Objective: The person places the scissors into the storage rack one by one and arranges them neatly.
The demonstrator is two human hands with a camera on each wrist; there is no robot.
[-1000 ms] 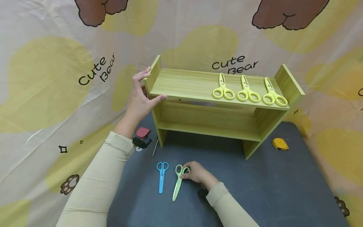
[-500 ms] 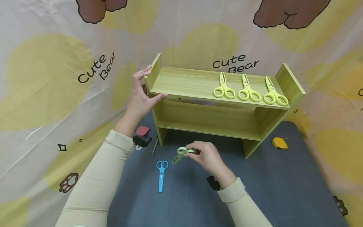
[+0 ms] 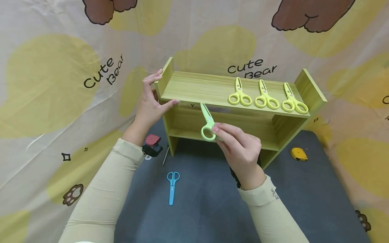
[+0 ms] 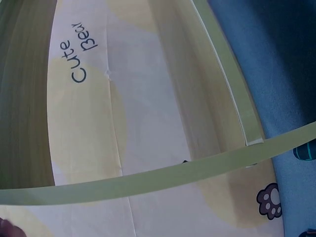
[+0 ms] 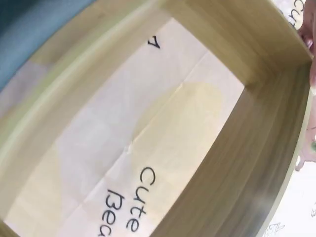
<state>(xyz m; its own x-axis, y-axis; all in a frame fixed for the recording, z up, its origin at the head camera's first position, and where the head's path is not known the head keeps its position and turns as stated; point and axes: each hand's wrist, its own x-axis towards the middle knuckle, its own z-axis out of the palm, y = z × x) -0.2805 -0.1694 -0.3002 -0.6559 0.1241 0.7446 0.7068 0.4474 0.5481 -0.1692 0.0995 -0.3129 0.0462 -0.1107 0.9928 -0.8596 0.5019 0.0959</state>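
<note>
My left hand (image 3: 150, 98) grips the left side panel of a small two-tier wooden shelf (image 3: 194, 86), its thumb along the top board's front edge. In front of that board, my right hand (image 3: 241, 146) pinches light green scissors (image 3: 208, 126) by one handle loop. Their blade end points up and to the left, near the top board's front edge. Three yellow scissors (image 3: 240, 96) lie in a row on the top board's right half, handles forward. The left wrist view shows the shelf frame (image 4: 148, 180) close up; the right wrist view looks into the shelf (image 5: 276, 44).
Blue scissors (image 3: 172, 189) lie on the dark table (image 3: 200, 216). A red tape measure (image 3: 152, 139) and a thin metal rod (image 3: 165, 157) are by the shelf's left foot. To the right sits a yellow tape measure (image 3: 299, 154). A printed cloth (image 3: 200, 44) hangs behind.
My right hand has lifted the green scissors off the table and carried them up to the shelf's front, turning the blades upward. The left hand has stayed on the shelf.
</note>
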